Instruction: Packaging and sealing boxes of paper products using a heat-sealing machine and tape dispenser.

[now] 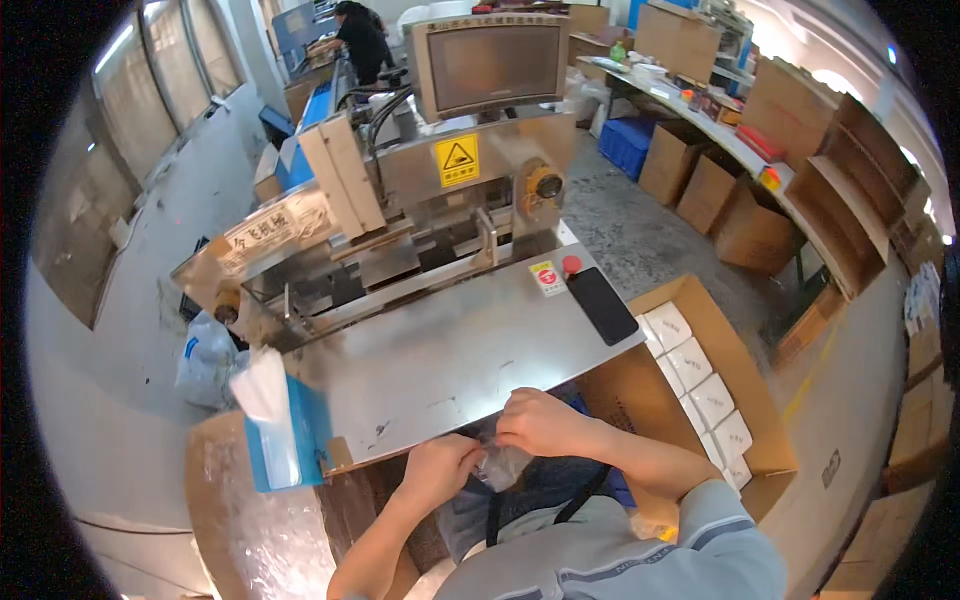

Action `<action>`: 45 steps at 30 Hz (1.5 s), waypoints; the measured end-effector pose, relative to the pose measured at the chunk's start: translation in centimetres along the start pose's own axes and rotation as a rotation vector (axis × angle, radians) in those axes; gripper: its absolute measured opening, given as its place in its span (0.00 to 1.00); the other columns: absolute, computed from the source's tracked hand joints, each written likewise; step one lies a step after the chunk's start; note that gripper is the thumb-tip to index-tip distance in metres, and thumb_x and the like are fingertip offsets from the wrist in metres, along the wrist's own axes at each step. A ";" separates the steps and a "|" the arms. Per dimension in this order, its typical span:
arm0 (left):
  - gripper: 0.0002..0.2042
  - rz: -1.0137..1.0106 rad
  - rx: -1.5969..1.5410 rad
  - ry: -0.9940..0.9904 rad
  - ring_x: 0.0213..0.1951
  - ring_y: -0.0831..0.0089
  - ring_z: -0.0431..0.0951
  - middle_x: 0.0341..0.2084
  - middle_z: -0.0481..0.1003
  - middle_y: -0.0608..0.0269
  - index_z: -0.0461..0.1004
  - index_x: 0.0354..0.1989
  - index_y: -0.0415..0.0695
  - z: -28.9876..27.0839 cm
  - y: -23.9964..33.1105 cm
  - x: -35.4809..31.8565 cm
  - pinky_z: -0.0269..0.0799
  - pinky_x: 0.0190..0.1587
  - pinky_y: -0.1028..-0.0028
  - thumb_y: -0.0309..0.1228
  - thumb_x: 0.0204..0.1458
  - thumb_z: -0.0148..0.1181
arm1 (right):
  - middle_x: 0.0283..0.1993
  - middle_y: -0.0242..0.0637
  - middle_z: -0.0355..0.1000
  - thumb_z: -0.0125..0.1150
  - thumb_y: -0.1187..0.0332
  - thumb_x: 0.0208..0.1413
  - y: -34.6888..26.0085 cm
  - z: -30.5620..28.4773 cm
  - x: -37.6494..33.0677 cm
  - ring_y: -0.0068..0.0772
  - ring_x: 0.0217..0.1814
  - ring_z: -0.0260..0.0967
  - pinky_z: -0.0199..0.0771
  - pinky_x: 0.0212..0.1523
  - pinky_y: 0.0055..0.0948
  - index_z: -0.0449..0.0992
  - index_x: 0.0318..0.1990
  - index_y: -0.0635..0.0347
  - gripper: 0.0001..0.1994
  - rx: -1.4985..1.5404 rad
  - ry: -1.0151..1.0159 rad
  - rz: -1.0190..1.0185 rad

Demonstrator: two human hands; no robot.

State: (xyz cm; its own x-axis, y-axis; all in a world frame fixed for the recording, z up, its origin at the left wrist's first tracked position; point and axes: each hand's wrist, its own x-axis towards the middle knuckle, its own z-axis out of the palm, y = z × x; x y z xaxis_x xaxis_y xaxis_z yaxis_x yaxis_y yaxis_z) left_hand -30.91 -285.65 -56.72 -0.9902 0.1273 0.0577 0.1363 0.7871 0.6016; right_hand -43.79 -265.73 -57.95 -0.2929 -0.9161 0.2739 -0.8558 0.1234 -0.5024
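Observation:
At the near edge of a metal work plate, both my hands pinch a small clear plastic bag. My left hand is closed on the bag's left side, thumb and fingers together. Slightly higher, my right hand grips its right upper part with curled fingers. The bag hangs just above my lap; whether anything is inside it I cannot tell. Close by my right forearm, an open cardboard box holds several white wrapped packs.
Behind the plate stands a machine with a screen and a red button. A black phone lies on the plate. A blue tissue box sits left, above a carton of clear plastic bags. A person works far back.

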 end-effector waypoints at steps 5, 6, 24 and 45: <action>0.08 -0.150 -0.140 -0.162 0.33 0.55 0.81 0.30 0.81 0.52 0.80 0.37 0.40 -1.3 -0.5 -0.1 0.76 0.38 0.64 0.32 0.54 0.63 | 0.34 0.38 0.76 0.66 0.64 0.53 0.6 -2.6 -0.8 0.40 0.45 0.72 0.71 0.44 0.36 0.78 0.32 0.59 0.08 0.495 -0.358 0.073; 0.08 -0.156 -0.266 -0.174 0.34 0.57 0.82 0.31 0.81 0.52 0.80 0.38 0.40 -1.7 -0.7 -0.1 0.76 0.39 0.66 0.31 0.55 0.63 | 0.34 0.37 0.76 0.65 0.67 0.55 0.7 -2.9 -0.7 0.40 0.45 0.72 0.71 0.43 0.34 0.78 0.34 0.59 0.06 0.560 -0.346 0.037; 0.12 -0.169 -0.299 -0.115 0.32 0.72 0.75 0.27 0.77 0.61 0.75 0.40 0.42 -8.5 -16.1 8.2 0.72 0.40 0.69 0.39 0.61 0.56 | 0.33 0.44 0.79 0.61 0.63 0.57 13.1 -1.9 10.5 0.49 0.36 0.76 0.74 0.41 0.42 0.82 0.37 0.60 0.10 0.386 -0.091 0.222; 0.27 -0.380 0.355 0.629 0.58 0.51 0.70 0.54 0.73 0.43 0.71 0.55 0.37 -7.8 -17.0 20.5 0.68 0.55 0.56 0.41 0.51 0.67 | 0.65 0.50 0.65 0.62 0.65 0.55 15.2 2.9 24.1 0.53 0.69 0.59 0.61 0.66 0.49 0.69 0.60 0.64 0.25 -0.301 0.277 0.178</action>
State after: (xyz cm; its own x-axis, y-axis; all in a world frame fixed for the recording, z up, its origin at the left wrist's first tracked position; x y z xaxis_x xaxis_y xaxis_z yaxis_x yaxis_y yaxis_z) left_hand -53.74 -301.12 -59.49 -0.7888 -0.4663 0.4005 -0.3150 0.8662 0.3880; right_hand -62.61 -287.06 -61.30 -0.5153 -0.7385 0.4347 -0.8555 0.4136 -0.3116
